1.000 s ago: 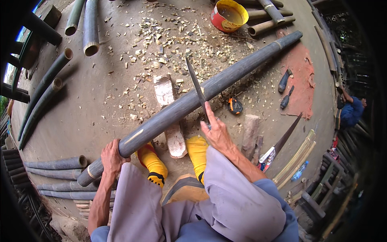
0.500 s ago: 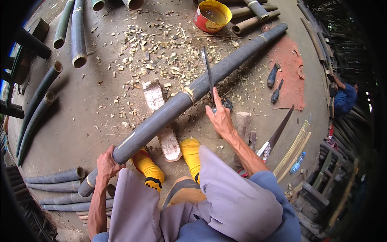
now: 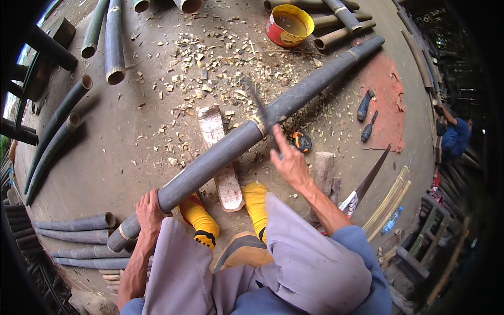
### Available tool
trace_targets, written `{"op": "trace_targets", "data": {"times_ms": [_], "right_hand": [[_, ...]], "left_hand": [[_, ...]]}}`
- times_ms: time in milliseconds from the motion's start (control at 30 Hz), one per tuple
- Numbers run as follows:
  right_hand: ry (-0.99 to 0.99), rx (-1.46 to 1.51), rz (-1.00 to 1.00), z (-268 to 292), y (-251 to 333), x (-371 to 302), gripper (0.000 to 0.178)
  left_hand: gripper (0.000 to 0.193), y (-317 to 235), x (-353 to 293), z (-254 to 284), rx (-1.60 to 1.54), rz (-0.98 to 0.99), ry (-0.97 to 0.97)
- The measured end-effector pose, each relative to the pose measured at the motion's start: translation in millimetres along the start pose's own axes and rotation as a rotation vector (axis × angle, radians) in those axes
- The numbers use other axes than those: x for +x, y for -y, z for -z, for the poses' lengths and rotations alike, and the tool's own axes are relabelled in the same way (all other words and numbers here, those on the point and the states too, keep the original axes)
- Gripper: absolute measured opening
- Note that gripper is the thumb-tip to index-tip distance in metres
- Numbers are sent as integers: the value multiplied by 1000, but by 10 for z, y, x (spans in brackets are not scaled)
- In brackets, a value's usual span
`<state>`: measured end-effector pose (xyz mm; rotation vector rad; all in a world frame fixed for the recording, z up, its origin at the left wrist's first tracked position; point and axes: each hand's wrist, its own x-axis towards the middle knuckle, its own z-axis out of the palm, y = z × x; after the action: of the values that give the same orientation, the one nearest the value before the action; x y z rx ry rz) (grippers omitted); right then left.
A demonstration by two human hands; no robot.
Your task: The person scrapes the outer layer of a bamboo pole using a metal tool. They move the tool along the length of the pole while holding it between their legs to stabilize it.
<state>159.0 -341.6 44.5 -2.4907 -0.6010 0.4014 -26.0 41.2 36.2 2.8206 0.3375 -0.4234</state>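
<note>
A long dark bamboo pole (image 3: 210,161) lies slantwise before me, from near left to far right. My left hand (image 3: 150,211) is wrapped round it close to its near end. In my right hand (image 3: 292,165) is a long-bladed knife (image 3: 256,98), its blade blurred and lying across the pole by a pale joint ring. The index finger stretches along the blade; the handle is mostly hidden. Beneath the pole sits a hewn wooden block (image 3: 229,191), between my yellow-socked feet (image 3: 255,202). An orange and black tape measure (image 3: 302,141) rests beside my right hand.
Wood chips (image 3: 199,68) litter the ground beyond the pole. Far off stands a red and yellow bucket (image 3: 290,26) of liquid. At right are a handsaw (image 3: 367,181), two dark tools (image 3: 366,105) on red cloth (image 3: 386,126), and another person (image 3: 455,137). More bamboo (image 3: 73,223) lies left.
The knife has swung left along the pole to the joint ring, and my right hand has tilted with it. My left hand keeps its grip. The view has shifted slightly.
</note>
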Motion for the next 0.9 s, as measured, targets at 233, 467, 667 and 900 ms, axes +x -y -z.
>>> {"op": "trace_targets", "data": {"times_ms": [233, 467, 667, 900], "right_hand": [[38, 10, 74, 18, -5, -91, 69], [64, -9, 153, 58, 67, -204, 70], [-41, 175, -103, 140, -156, 14, 70], [-128, 359, -410, 264, -135, 238, 72]], "left_hand": [[59, -87, 106, 235, -138, 26, 105], [55, -62, 127, 311, -179, 43, 265], [54, -48, 260, 385, -209, 47, 393], [54, -93, -29, 28, 5, 5, -71]]}}
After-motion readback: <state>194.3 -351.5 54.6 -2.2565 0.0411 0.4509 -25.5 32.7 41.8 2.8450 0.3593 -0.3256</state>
